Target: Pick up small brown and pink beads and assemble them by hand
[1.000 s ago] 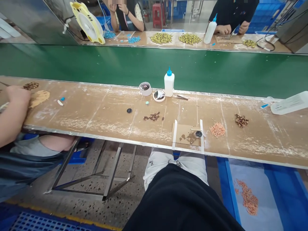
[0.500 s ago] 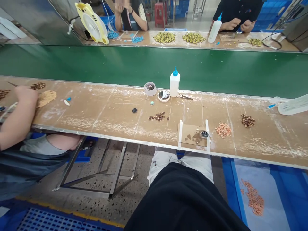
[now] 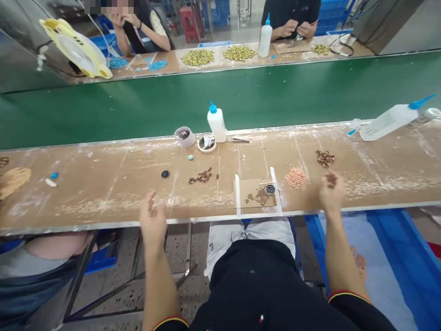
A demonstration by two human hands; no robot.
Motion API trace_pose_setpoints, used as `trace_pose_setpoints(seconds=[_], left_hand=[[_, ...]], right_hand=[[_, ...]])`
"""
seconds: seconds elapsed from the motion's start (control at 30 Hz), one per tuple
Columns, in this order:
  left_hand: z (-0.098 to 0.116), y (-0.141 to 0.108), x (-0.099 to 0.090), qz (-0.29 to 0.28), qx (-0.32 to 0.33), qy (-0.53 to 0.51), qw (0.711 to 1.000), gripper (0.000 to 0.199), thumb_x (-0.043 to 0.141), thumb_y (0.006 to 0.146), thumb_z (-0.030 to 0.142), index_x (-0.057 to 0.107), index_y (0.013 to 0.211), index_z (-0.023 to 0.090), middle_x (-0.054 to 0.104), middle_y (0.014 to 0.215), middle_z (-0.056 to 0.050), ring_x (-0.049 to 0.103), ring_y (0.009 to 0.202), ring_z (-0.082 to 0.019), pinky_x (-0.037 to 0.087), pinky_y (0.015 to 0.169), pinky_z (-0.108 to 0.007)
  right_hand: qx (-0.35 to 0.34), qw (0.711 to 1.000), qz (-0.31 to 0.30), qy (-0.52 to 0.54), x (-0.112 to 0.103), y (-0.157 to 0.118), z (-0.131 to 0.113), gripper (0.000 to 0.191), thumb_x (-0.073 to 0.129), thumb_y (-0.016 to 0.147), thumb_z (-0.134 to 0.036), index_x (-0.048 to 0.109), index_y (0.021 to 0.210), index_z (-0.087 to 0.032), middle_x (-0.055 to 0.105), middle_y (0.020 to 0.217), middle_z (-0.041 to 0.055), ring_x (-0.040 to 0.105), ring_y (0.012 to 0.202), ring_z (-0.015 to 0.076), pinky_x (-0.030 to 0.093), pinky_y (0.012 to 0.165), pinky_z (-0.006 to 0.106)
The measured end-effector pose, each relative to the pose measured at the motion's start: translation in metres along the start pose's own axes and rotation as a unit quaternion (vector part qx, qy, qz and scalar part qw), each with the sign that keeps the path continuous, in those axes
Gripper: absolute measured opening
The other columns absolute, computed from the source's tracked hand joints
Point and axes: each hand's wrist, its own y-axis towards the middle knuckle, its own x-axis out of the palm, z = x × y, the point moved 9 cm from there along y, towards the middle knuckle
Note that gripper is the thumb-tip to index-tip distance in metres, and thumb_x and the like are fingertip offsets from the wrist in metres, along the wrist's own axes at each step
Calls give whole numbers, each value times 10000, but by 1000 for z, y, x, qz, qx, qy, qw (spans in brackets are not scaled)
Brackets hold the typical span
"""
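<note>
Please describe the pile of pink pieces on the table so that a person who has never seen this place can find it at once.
Start from the long brown worktable beside the green conveyor belt. Near its front edge lies a square brown card with white tape strips; the heap of small salmon-pink pieces lies just right of it. The neighbouring heaps are dark brown; only this one is pink.

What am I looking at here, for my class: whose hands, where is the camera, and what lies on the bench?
The camera sits on a seated worker's head, looking down. Both bare hands are raised over the brown workbench: the left hand is open and empty, while the right hand has its fingers curled, seemingly around small dark pieces. On the bench lie a pink bead pile, two dark bead piles, a taped card and an upright glue bottle. Beyond is a green conveyor belt, with other people working opposite.
</note>
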Motion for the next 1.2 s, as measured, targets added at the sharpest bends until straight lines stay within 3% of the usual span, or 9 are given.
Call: trace_pose_setpoints(seconds=[0.17,0.33,0.53,0.63,0.7,0.8,0.87,1.07,1.2], left_hand=[[20,5,74,20,-82,-43,996,751,551,988,422,414,1618,38,246,1761,-288,216,1675,-416,203,1372,-601],[72,28,115,-7,-57,-19,998,820,535,996,496,327,1692,115,127,1808,-239,170,1691,-403,131,1362,-651],[118,37,150,-77,20,76,994,782,580,963,506,460,1645,141,182,1808,-203,156,1689,-426,109,1371,-636],[119,40,157,-88,38,74,993,725,526,987,461,483,1631,130,254,1790,-192,179,1687,-407,125,1374,-627],[113,41,156,-79,54,46,994,693,489,997,435,499,1619,130,283,1783,-180,206,1684,-387,155,1374,-618],[95,36,149,-50,84,-24,995,694,498,972,424,514,1605,139,328,1769,-166,235,1679,-363,216,1373,-581],[79,27,144,-37,104,-52,993,723,529,940,425,513,1604,138,364,1753,-165,256,1673,-354,239,1379,-539],[58,5,147,-58,151,-49,986,664,466,937,347,596,1513,44,505,1646,-235,382,1613,-371,271,1369,-557],[62,2,140,-8,173,-77,982,508,502,943,344,734,1344,133,592,1564,-211,485,1515,-394,346,1310,-592]], right_hand=[[-35,999,-32,-8,36,-1,12,857,455,982,-771,489,1543,-125,601,1469,273,573,1379,411,473,1156,631],[-99,981,-150,-68,75,5,-10,891,436,995,-723,332,1652,-131,371,1706,269,387,1574,404,291,1283,649],[-131,962,-228,-68,99,22,-33,846,507,988,-661,372,1662,-168,339,1747,206,304,1630,369,217,1324,609],[-122,968,-215,-42,98,26,-32,801,502,995,-630,400,1649,-180,358,1739,195,312,1623,361,224,1321,604],[-103,983,-153,3,82,28,-21,737,511,995,-603,451,1610,-202,440,1681,191,374,1581,354,280,1302,595],[-57,996,-32,56,45,20,8,523,490,1020,-496,593,1446,-210,634,1413,190,577,1358,336,450,1186,566],[-41,998,3,56,26,7,23,397,458,1031,-415,666,1293,-202,687,1211,174,655,1167,322,528,1078,549],[-59,997,7,39,13,-21,23,277,504,999,-318,736,1131,-241,700,1156,143,670,1111,316,556,1008,516],[-77,997,-6,7,20,-17,19,257,526,1000,-303,749,1117,-250,712,1108,135,662,1060,321,549,974,507]])
